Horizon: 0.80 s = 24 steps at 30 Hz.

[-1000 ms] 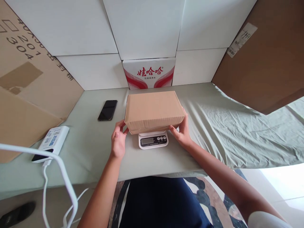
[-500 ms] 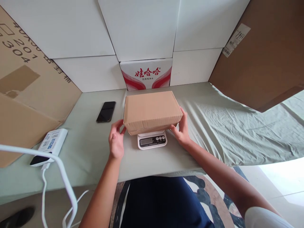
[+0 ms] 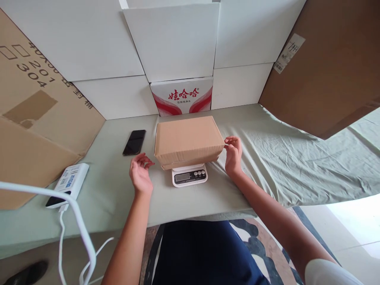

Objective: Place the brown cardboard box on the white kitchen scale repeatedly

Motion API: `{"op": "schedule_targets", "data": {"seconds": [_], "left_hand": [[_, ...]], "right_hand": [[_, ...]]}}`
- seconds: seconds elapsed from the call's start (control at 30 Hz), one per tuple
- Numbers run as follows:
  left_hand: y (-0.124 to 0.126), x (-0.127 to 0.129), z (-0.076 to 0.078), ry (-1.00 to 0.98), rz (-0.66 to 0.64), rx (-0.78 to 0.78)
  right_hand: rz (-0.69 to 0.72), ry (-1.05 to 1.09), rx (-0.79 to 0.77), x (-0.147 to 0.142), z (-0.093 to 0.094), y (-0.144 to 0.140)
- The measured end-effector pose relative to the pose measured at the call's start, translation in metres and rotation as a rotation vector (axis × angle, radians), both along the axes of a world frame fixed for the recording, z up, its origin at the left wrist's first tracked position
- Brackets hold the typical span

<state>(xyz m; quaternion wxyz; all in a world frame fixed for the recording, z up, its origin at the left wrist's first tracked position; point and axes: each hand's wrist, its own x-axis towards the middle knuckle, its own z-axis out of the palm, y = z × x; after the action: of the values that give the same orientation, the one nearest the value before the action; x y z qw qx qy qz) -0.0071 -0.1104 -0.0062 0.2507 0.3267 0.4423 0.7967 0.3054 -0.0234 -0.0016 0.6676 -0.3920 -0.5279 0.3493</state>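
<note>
Both hands have let go of the cardboard box (image 3: 188,140), which now sits on the scale (image 3: 189,177) by itself. The left hand (image 3: 139,174) has drawn back to the left and hangs open, palm toward the box, a clear gap between them. The right hand (image 3: 233,156) has slid off the box's near right corner; its fingertips (image 3: 228,141) are just beside that right edge.

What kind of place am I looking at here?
Probably a small home packing or shipping station: a closed cardboard box sits on a digital scale on a cloth-covered table, walled in by white boxes and flattened cardboard sheets.
</note>
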Motion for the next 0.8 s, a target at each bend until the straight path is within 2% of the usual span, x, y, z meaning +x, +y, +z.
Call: {"op": "schedule_targets", "data": {"seconds": [0.17, 0.3, 0.53, 0.8], "left_hand": [[-0.0006, 0.0035, 0.0041, 0.039, -0.009, -0.147], [0.0002, 0.0048, 0.005, 0.078, 0.02, -0.277], [0.0008, 0.0055, 0.0003, 0.096, 0.023, -0.298], [0.0022, 0.0078, -0.0015, 0.189, 0.034, -0.27]], "right_hand": [[0.054, 0.224, -0.113, -0.0008, 0.0034, 0.0052], [0.091, 0.309, -0.216, -0.0025, 0.0061, 0.0082], [0.127, 0.277, -0.213, -0.0025, 0.0058, 0.0091], [0.162, 0.107, -0.161, -0.0024, 0.0089, 0.0018]]}}
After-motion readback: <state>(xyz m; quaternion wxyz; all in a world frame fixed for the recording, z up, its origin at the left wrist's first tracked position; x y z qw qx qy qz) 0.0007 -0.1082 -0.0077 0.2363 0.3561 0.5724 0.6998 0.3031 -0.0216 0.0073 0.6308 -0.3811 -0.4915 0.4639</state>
